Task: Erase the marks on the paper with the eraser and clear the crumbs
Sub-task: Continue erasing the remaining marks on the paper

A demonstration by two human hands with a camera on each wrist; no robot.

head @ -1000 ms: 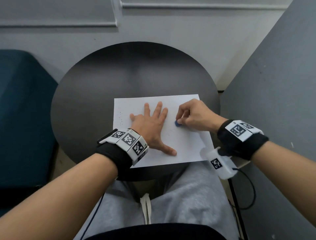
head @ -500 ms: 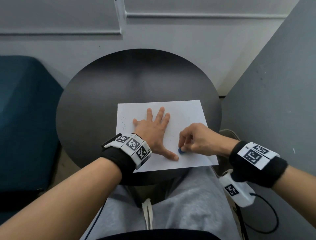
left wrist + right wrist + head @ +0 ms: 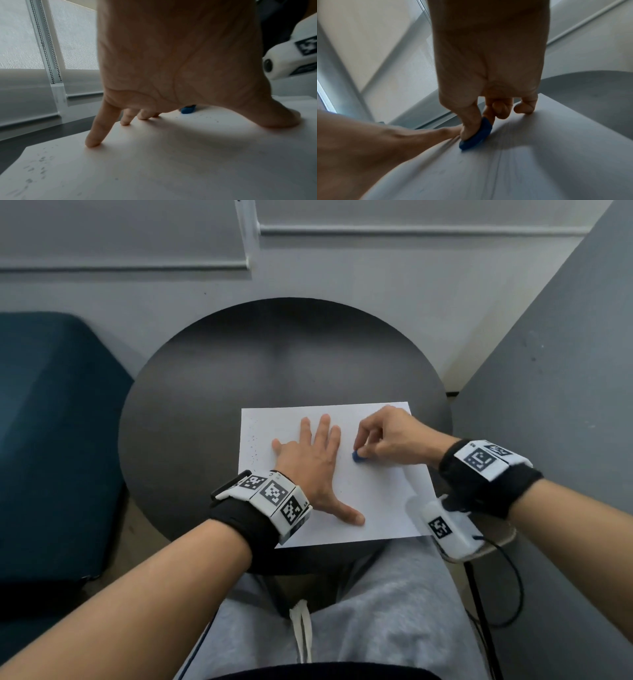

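One white paper sheet [image 3: 376,501] lies on the round dark surface [image 3: 205,405]. The left hand [image 3: 310,463] presses it flat, fingers spread. Just beyond, the right hand [image 3: 387,436] pinches one small blue eraser [image 3: 358,457] against the paper. Dark crumbs [image 3: 254,445] (too many to count) speckle the sheet's left edge.

The paper [image 3: 370,501] is a white sheet lying flat. The eraser [image 3: 358,457] is small, blue and rounded; it stands tilted with its lower edge on the paper, near the middle. Dark crumbs [image 3: 254,446] lie scattered along the paper's left edge.
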